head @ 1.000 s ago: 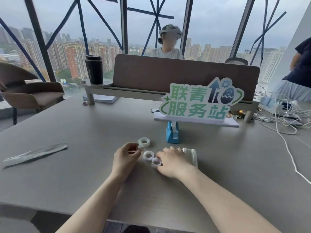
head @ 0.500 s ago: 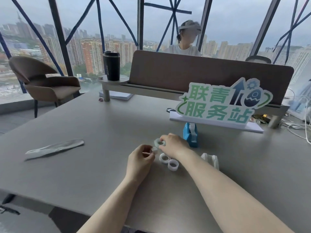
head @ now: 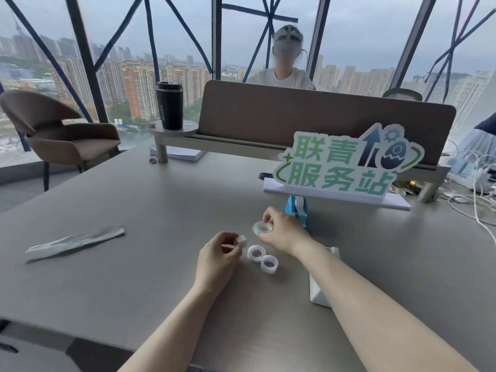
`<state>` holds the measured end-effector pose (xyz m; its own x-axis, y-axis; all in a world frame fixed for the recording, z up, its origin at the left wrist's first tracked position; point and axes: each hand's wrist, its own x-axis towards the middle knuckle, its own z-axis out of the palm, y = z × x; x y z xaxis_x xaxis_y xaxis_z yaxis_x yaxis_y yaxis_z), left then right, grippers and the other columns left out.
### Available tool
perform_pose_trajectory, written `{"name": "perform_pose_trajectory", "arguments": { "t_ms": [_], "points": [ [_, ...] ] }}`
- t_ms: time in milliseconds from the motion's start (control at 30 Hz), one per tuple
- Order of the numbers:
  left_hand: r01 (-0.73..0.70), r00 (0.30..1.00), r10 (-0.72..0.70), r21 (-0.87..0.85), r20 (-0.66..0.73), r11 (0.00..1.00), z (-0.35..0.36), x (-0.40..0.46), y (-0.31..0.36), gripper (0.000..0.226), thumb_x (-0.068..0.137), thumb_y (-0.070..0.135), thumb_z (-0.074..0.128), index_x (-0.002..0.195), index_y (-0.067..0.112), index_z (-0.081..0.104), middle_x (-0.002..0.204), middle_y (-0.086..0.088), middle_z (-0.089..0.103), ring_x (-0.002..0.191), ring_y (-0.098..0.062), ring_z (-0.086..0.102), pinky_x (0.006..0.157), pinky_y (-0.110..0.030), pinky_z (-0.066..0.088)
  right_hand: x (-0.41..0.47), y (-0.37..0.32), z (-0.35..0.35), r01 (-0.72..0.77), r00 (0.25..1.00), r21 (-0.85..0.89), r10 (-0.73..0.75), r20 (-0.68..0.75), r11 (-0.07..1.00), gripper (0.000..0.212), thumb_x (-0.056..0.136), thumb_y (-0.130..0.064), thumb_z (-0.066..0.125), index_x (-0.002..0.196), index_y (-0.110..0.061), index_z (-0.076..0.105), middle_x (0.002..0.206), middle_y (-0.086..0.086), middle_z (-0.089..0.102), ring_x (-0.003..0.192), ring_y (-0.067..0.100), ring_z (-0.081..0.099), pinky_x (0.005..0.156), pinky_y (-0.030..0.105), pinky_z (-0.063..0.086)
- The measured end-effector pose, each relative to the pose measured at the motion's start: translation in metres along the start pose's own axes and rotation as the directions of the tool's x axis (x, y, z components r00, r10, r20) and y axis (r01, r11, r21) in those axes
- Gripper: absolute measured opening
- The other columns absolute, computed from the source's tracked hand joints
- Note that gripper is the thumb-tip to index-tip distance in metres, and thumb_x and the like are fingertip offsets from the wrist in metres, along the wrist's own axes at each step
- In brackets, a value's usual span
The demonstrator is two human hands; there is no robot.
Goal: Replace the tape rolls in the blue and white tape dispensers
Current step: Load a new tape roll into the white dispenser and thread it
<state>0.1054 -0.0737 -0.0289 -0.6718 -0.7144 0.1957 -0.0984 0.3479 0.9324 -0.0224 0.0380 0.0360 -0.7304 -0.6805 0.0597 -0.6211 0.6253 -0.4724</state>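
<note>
My right hand [head: 283,231] pinches a clear tape roll [head: 262,228] just above the grey table [head: 134,210], in front of the blue tape dispenser [head: 296,210]. My left hand [head: 218,255] is curled around a small white spool piece [head: 241,241]. Two white rings [head: 256,253] [head: 269,263] lie flat on the table between my hands. The white tape dispenser [head: 320,294] stands right of my right forearm, which hides part of it.
A green and white sign [head: 346,167] stands behind the blue dispenser. A silvery wrapper [head: 75,241] lies at the left. A black cup [head: 169,105] sits on a raised shelf. White cables [head: 477,194] sprawl at the right. A person sits behind the divider [head: 322,124].
My right hand left the rings near the white dispenser, reached forward and took hold of the clear tape roll. My left hand stays closed on its small piece.
</note>
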Motion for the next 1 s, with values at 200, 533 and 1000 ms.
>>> {"name": "perform_pose_trajectory", "arguments": {
  "t_ms": [200, 533, 1000],
  "points": [
    [0.008, 0.998, 0.003, -0.177, 0.063, 0.984, 0.007, -0.004, 0.021, 0.008, 0.080, 0.025, 0.070, 0.088, 0.024, 0.072, 0.063, 0.008, 0.066, 0.054, -0.002, 0.056, 0.062, -0.023, 0.045, -0.032, 0.020, -0.026, 0.035, 0.999, 0.167, -0.037, 0.007, 0.985, 0.041, 0.076, -0.018, 0.067, 0.115, -0.023, 0.053, 0.109, -0.002, 0.058, 0.086, 0.016, 0.057, 0.074, 0.023, 0.045],
    [-0.045, 0.934, 0.122, -0.228, 0.336, 0.973, 0.039, -0.018, 0.058, 0.031, 0.083, 0.009, 0.068, 0.078, 0.039, 0.072, 0.066, 0.006, 0.071, 0.060, -0.010, 0.058, 0.057, -0.017, 0.047, -0.065, 0.048, -0.046, 0.020, 0.995, 0.400, -0.057, 0.079, 0.916, 0.051, 0.073, -0.029, 0.074, 0.118, -0.034, 0.049, 0.101, 0.000, 0.058, 0.079, 0.009, 0.055, 0.077, 0.022, 0.047],
    [0.011, 0.931, 0.109, -0.327, 0.348, 0.945, 0.078, -0.033, 0.081, 0.012, 0.084, 0.011, 0.068, 0.094, 0.017, 0.072, 0.077, -0.006, 0.070, 0.069, -0.012, 0.061, 0.059, -0.020, 0.049, -0.089, 0.078, -0.061, 0.077, 0.997, 0.681, -0.049, -0.059, 0.729, 0.055, 0.083, -0.023, 0.069, 0.133, -0.025, 0.046, 0.108, 0.011, 0.071, 0.102, 0.025, 0.068, 0.099, 0.044, 0.051]
  ]
}}
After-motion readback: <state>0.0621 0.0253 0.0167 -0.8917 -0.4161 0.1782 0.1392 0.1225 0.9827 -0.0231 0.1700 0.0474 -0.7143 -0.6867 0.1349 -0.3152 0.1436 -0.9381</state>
